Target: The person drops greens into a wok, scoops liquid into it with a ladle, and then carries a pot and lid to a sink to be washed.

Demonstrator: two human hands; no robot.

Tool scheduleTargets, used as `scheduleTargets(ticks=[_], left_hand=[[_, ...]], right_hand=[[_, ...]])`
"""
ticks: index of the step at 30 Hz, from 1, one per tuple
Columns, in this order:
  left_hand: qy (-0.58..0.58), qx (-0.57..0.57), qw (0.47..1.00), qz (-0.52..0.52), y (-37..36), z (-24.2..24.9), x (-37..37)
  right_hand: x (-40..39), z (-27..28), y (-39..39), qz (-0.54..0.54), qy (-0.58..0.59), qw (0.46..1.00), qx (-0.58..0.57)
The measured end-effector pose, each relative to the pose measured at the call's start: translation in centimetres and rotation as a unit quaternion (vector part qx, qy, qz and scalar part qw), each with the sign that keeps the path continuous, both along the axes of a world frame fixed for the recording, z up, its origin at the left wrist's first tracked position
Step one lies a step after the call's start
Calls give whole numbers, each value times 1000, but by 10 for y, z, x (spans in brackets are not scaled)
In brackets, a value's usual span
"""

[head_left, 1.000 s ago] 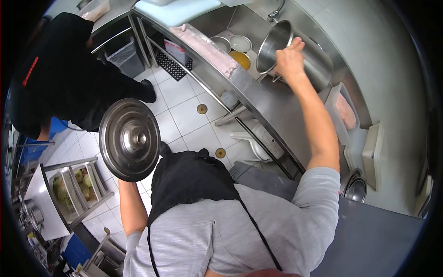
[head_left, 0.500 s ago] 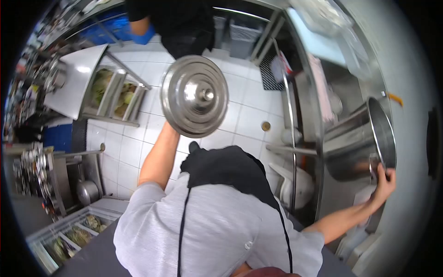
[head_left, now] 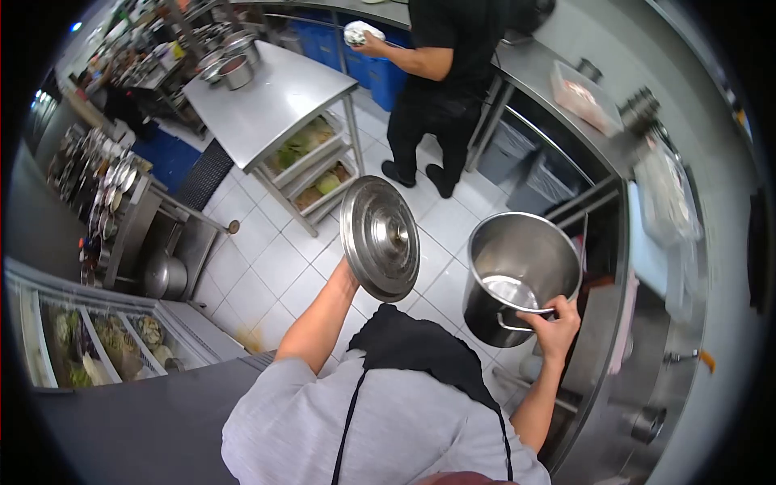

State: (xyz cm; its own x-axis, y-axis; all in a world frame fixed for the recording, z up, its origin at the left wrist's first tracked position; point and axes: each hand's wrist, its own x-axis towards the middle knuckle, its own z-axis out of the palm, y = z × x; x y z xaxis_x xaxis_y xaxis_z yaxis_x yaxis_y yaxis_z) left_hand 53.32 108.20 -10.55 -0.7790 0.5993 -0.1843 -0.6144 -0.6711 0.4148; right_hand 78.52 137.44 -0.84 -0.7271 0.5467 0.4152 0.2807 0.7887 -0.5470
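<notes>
A round steel pot lid (head_left: 368, 234) is held up in front of my apron, tilted, with its knob facing me. My left hand (head_left: 347, 276) supports it from behind, and the lid hides most of the fingers. To the right hangs a tall steel stockpot (head_left: 489, 311), its mouth tipped towards me and its bare metal bottom showing. My right hand (head_left: 558, 323) is closed on the near rim, thumb and fingers pinching the edge just above the side handle (head_left: 511, 322). Lid and pot are apart, both above the tiled floor.
A person in black (head_left: 440, 89) stands ahead holding a white cloth (head_left: 364, 34). On the left are a steel table (head_left: 279, 89) with pots and a glass-topped chiller (head_left: 194, 335) of vegetables. A steel counter (head_left: 602, 323) runs along the right.
The stockpot has come off the right-hand counter and now hangs in front of me at the right, in my right hand. My view has turned rightward; the lid stays in my left hand.
</notes>
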Motion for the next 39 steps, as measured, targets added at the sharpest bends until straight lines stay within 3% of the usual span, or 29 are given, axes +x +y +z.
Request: scheduleTargets(ticks=[6, 10, 11, 12, 14, 17, 20, 21, 24, 25, 28, 29, 32, 34, 36, 37, 39], left_hand=[[49, -233, 969, 67, -33, 4, -31], [229, -393, 889, 49, -21, 14, -54], [272, -434, 856, 66, -13, 12, -57], [344, -508, 788, 52, -5, 10, -64], [386, -589, 707, 67, 22, 32, -64], [462, -648, 600, 84, 57, 38, -74], [480, -688, 537, 85, 91, 54, -87], [459, -697, 549, 49, 102, 61, -91], [529, -676, 512, 36, 131, 89, -100], [561, -681, 471, 24, 140, 97, -104], [567, -679, 466, 24, 157, 98, -124], [577, -630, 520, 19, 156, 98, -135], [508, -762, 345, 207, 173, 113, -134], [400, -819, 379, 159, 176, 136, -138], [325, -772, 536, 99, 159, 123, -159], [377, -753, 522, 133, 149, 98, -172], [283, -619, 724, 113, 139, 76, -191]], right_hand=[[-109, -20, -35, 155, -78, 984, -31], [-166, -27, -45, 282, -24, 959, -23], [-179, -29, -44, 304, -20, 952, -15], [-192, -41, -35, 335, -13, 942, 27], [-212, -36, -30, 377, 7, 926, -2], [-235, -30, -8, 415, 20, 909, -44], [-259, -32, 26, 443, 71, 893, -48], [-264, -34, 38, 445, 78, 891, -48], [-278, -28, 74, 446, 88, 889, -58], [-281, -26, 85, 442, 89, 890, -69], [-290, -19, 111, 441, 106, 886, -97], [-292, -17, 118, 442, 113, 884, -105], [-302, -12, 135, 444, 167, 878, -66], [-308, -9, 141, 438, 164, 880, -75], [-316, -12, 150, 443, 148, 881, -76], [-319, -6, 151, 445, 128, 882, -86], [-334, -11, 152, 442, 149, 879, -95]])
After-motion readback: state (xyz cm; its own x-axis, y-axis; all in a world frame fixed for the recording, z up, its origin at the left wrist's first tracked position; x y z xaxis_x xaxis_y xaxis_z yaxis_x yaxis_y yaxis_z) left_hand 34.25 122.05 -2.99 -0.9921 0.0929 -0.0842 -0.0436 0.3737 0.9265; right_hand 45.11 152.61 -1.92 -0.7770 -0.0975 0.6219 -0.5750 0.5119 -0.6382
